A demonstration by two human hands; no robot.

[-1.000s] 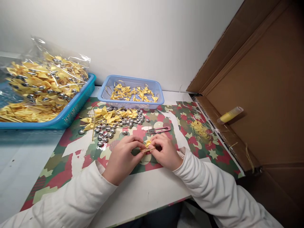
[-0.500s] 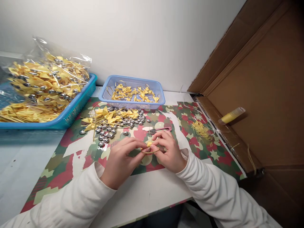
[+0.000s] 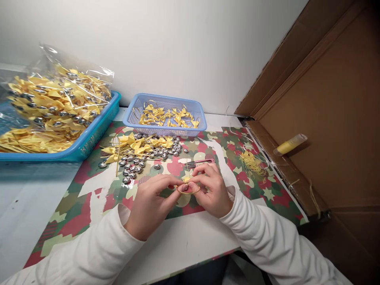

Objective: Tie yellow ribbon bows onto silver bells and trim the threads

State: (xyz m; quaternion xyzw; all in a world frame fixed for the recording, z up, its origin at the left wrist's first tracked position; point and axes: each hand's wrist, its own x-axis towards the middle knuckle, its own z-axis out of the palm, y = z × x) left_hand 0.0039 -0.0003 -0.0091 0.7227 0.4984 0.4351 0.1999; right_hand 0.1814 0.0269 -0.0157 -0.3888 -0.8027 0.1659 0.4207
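Observation:
Between my two hands is a yellow ribbon bow (image 3: 186,179) with a gold cord loop (image 3: 187,193) hanging toward me and a small silver bell (image 3: 185,187) at its middle. My left hand (image 3: 152,200) pinches its left side, thumb and forefinger pressed together. My right hand (image 3: 211,190) pinches the right side, its other fingers curled above. A thin thread rises from the bow. Just beyond my right hand lie small thread snips (image 3: 202,162) with a pink handle. Farther left, silver bells (image 3: 133,169) are scattered beside a pile of yellow bows (image 3: 136,145).
A small blue basket (image 3: 164,130) at the back holds finished-looking bows. At left, a larger blue basket (image 3: 97,140) carries a clear bag (image 3: 62,95) of bows with bells. Yellow thread scraps (image 3: 253,163) lie right; a yellow thread spool (image 3: 290,145) sticks out by the cardboard wall (image 3: 326,118).
Both hands stay in nearly the same place, still pinching the bow. The gold loop tips slightly, showing more of its opening and the bell. My right fingers shift a little.

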